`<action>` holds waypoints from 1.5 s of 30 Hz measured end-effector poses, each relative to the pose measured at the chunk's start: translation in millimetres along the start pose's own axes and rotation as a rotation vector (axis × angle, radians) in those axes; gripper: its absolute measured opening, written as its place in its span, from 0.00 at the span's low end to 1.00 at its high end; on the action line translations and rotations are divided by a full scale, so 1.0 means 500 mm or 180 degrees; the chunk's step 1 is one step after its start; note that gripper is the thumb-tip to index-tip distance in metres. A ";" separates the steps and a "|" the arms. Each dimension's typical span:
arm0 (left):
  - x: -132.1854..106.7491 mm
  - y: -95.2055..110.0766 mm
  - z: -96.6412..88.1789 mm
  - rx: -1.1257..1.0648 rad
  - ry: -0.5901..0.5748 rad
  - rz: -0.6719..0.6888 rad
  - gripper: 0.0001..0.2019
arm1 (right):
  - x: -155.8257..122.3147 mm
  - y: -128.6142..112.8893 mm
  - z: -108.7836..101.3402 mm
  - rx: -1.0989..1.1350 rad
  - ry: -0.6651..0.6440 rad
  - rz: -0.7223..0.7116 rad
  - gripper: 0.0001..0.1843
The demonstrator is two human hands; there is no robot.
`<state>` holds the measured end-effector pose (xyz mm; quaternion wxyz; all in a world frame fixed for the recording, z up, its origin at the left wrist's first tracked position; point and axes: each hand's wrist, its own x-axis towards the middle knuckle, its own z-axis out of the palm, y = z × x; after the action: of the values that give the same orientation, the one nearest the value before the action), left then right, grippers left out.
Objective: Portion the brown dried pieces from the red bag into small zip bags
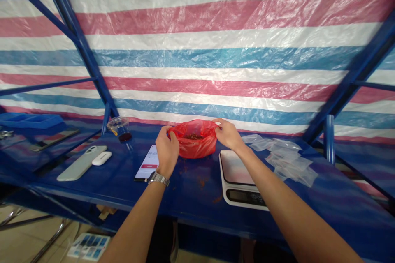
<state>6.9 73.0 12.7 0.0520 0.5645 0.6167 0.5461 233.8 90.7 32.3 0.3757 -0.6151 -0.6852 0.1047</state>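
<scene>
On the blue-covered table (191, 187), nearest first, a white digital kitchen scale (236, 176) sits just below the right hand (227, 133), and a smartphone with a lit white screen (147, 163) lies just beside the left hand (166, 152). Both hands pinch opposite sides of a red plastic bag (197, 150), fingers closed on its thin rim, spreading the mouth so the reddish-brown contents (194, 136) show. Loose clear plastic sachets (285, 160) lie farther right.

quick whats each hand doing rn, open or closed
Left hand: closed, gripping the rim of the red plastic bag.
Right hand: closed, pinching the opposite rim of the same bag.
</scene>
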 end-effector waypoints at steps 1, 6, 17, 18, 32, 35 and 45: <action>0.001 -0.002 -0.001 0.0035 0.0037 -0.0030 0.13 | 0.000 0.001 -0.003 -0.0018 0.0026 0.0030 0.23; 0.001 -0.015 -0.003 0.0354 -0.0050 -0.0050 0.17 | -0.010 0.015 -0.004 -0.0359 -0.0132 0.0007 0.23; 0.000 0.009 -0.016 0.0571 -0.1041 0.1415 0.21 | -0.026 0.004 0.000 -0.0767 -0.0859 -0.1781 0.29; -0.002 0.011 -0.016 0.0696 -0.1290 0.1527 0.19 | -0.029 0.003 0.003 -0.0815 -0.0964 -0.1700 0.28; -0.024 -0.009 -0.032 0.2125 -0.1941 0.1457 0.41 | -0.048 -0.032 -0.012 -0.1948 -0.1625 -0.0448 0.49; -0.021 -0.005 -0.033 0.2137 -0.1937 0.1403 0.42 | -0.048 -0.037 -0.007 -0.1946 -0.1562 -0.0409 0.50; -0.005 -0.054 -0.011 0.1383 -0.2460 0.1011 0.42 | -0.054 -0.007 0.019 -0.1322 -0.1807 -0.0495 0.45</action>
<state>-13.2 74.1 -6.0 0.0742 0.8117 0.5582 0.1554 223.9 68.2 17.3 0.0441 -0.5708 -0.8136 0.1010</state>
